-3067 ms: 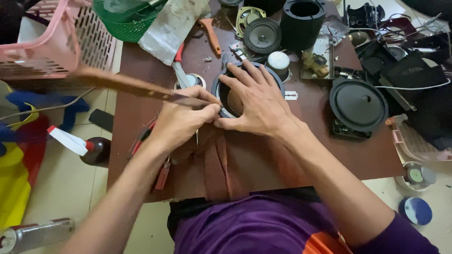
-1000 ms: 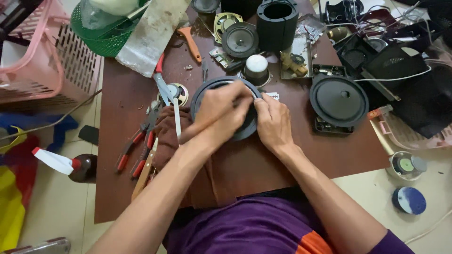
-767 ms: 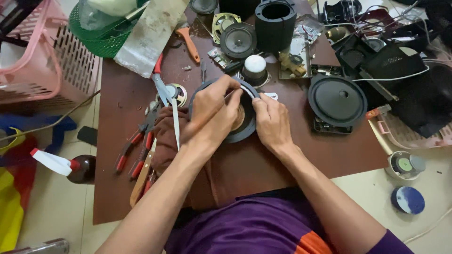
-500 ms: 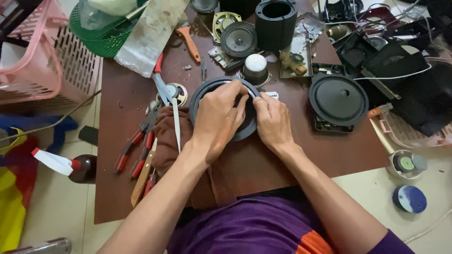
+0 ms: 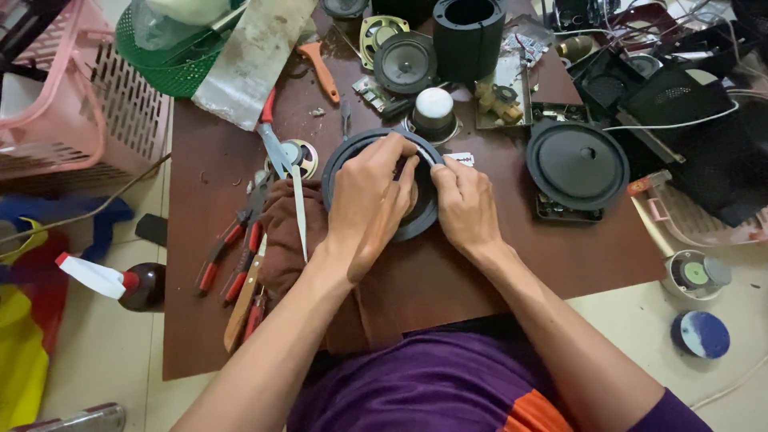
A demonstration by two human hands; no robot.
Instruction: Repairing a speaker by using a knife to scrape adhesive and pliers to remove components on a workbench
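Note:
A round black speaker (image 5: 350, 150) lies face up in the middle of the brown table (image 5: 520, 256). My left hand (image 5: 366, 198) rests over its centre and covers most of the cone. A thin brown stick (image 5: 374, 236) is pinched in its fingers, pointing into the speaker. My right hand (image 5: 466, 204) grips the speaker's right rim, with fingertips touching the left hand's fingers. What the stick's tip touches is hidden under the hands.
A brown cloth (image 5: 282, 232), scissors (image 5: 280, 156) and red-handled pliers (image 5: 228, 256) lie left of the speaker. A second black speaker (image 5: 578, 164) sits to the right, smaller speakers (image 5: 406, 62) and a black cylinder (image 5: 468, 32) behind. A pink basket (image 5: 72, 104) stands at the far left.
My left hand has slid from the speaker's upper rim down over its centre with the stick. My right hand has stayed on the right rim.

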